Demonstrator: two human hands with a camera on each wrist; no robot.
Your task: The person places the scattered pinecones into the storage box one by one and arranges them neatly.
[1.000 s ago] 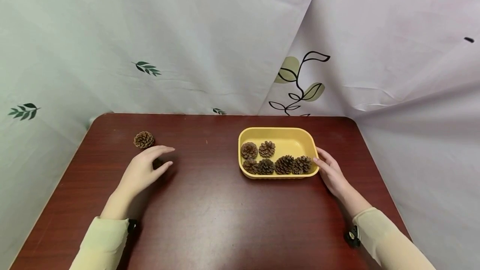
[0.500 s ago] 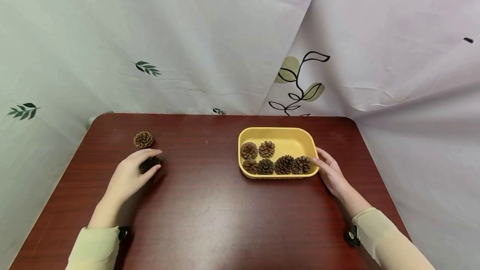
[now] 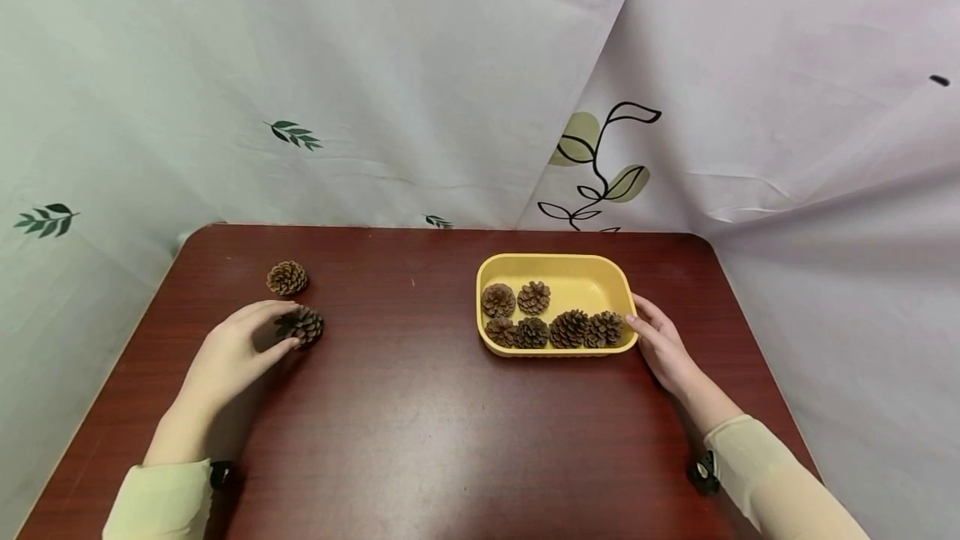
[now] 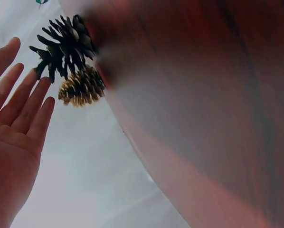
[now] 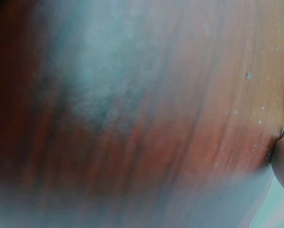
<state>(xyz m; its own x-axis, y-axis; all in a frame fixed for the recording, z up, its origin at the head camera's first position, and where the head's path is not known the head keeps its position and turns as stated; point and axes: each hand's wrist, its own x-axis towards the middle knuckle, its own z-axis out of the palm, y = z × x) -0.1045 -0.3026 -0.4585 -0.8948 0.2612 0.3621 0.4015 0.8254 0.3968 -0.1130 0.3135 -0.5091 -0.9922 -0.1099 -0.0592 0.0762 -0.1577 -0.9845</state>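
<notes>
Table: we see a dark red-brown wooden top with rounded far corners, filling most of the lower half of the head view.
Lighter pinecone: we find it on the wood, left of the frame, just below mid-height.
Dark pinecone: just below the lighter one.
Yellow tub: right of centre, well apart from both.

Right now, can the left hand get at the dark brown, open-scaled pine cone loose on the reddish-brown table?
Likely yes: the left hand is right beside the dark pine cone, and nothing shows between them. The lighter brown, rounded pine cone lies behind, out of the way.
</notes>
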